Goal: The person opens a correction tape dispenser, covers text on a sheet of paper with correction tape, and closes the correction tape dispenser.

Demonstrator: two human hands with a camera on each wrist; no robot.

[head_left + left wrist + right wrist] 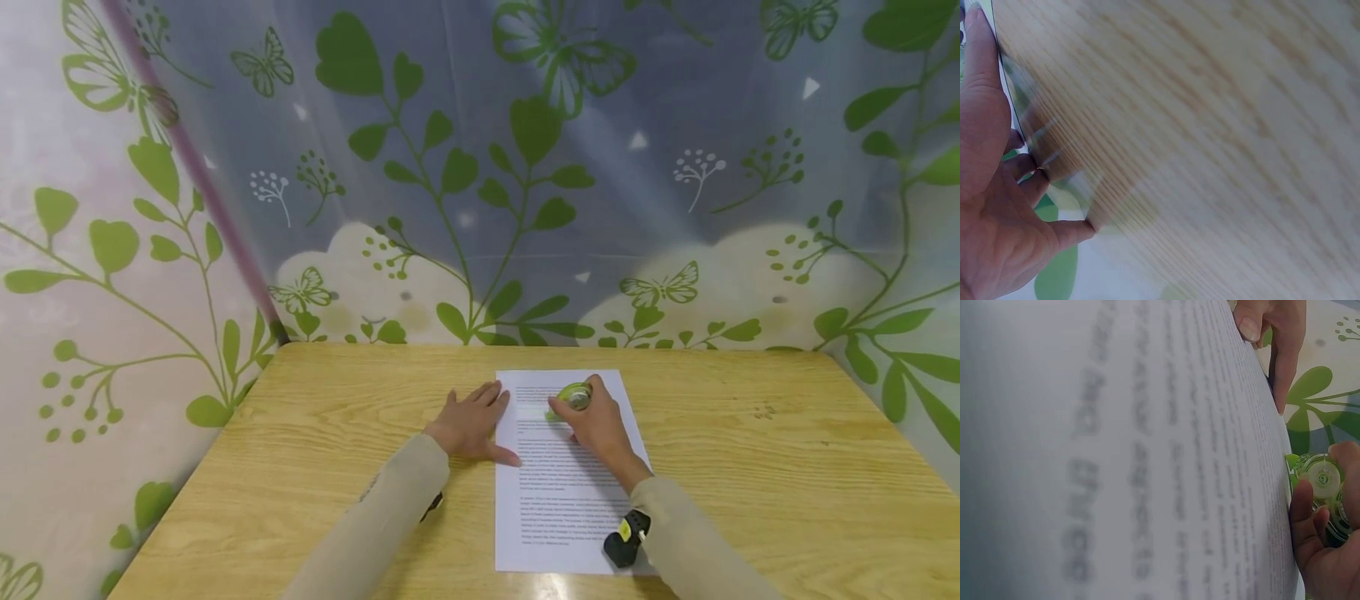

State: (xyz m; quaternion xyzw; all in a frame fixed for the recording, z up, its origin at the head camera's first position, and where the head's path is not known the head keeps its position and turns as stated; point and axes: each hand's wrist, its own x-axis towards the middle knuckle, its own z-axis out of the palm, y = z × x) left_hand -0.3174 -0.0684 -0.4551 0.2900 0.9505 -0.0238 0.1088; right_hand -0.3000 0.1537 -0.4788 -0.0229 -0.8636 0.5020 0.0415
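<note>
Basically, it's all down to the angle of the grip

Going big to small from my end: a leafy printed curtain [465, 167] hangs behind the table's far edge. The table [262, 500] is light wood grain. On it, around the middle of the far edge and reaching well down toward me, lies a printed sheet [555, 492], long side running far to near.

My left hand [472, 425] is flat over the sheet's left edge, fingers spread, thumb on the paper, nothing in its grasp. My right hand [600, 425] pinches a small green tape dispenser [576, 396] (correction tape, I'd guess) between thumb and fingers. That puts the dispenser over the far part of the sheet, nearer the table's far edge than the near one.

What I reckon counts most: the dispenser sits on the far-left side of the right hand's palm, out at the fingertips. The right is obviously the nearer hand; the left is well apart from it, over by the sheet's left edge.

As for aim, its long axis slants across the lines of text, and the green nose [1292, 462] points toward the sheet's left edge and a bit toward the near side. Can't tell whether the nose actually touches the paper.
</note>
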